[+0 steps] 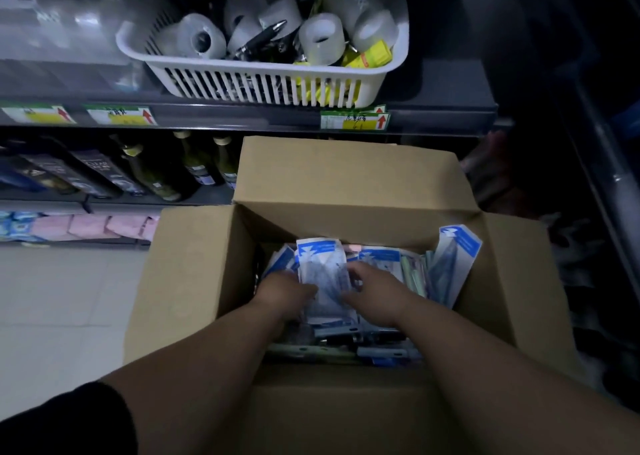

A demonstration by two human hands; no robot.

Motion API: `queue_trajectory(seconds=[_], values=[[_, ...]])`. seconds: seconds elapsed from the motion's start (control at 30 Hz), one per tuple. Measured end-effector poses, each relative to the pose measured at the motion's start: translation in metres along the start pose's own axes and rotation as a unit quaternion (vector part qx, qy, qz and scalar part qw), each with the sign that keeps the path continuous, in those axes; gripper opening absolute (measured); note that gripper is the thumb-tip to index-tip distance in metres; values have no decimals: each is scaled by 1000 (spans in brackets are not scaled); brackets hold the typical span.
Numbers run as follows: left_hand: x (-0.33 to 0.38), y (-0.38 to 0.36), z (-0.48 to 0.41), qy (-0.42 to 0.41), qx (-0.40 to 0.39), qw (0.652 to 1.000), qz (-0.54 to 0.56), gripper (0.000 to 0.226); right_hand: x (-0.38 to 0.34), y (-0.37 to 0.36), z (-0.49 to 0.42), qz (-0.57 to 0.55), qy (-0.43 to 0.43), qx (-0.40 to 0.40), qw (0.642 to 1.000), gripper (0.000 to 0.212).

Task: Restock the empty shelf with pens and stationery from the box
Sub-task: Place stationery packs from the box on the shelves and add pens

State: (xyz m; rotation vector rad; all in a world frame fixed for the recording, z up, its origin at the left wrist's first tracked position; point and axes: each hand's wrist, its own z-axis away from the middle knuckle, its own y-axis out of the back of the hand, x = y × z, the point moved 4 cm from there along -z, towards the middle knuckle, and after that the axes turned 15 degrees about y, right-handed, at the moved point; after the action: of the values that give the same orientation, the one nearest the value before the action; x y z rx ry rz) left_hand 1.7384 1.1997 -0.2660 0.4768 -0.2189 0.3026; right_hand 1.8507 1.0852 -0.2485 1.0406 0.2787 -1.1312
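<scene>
Cardboard box (194, 274), brown, flaps open, holds blue-and-white carded pen packs (457, 257); your left hand (287, 290) and right hand (372, 290) curl their fingers round one upright pack (323, 271) inside. Above, a white slatted plastic basket (263, 84) holds clear tape rolls (322, 37). Pack print blurs.

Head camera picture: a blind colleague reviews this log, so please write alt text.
The left hand and right hand hold a blue-and-white pack inside an open cardboard box full of similar packs. Above, a white basket of tape rolls sits on a dark shelf.
</scene>
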Motion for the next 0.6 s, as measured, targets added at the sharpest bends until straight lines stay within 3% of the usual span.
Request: queue_trajectory(seconds=[0.17,0.37,0.53,0.6], values=[[3,-9,-1,8,-52,996,73,11,1,-4,-16,-129,-25,46,990,25],[-3,-10,7,32,-129,974,184,22,-1,-5,-19,-257,-30,40,965,23],[-16,8,18,40,-40,945,322,19,-16,-5,-25,-433,-30,48,900,25],[-22,12,23,47,15,946,322,21,-14,-1,-31,-299,-12,71,952,26]])
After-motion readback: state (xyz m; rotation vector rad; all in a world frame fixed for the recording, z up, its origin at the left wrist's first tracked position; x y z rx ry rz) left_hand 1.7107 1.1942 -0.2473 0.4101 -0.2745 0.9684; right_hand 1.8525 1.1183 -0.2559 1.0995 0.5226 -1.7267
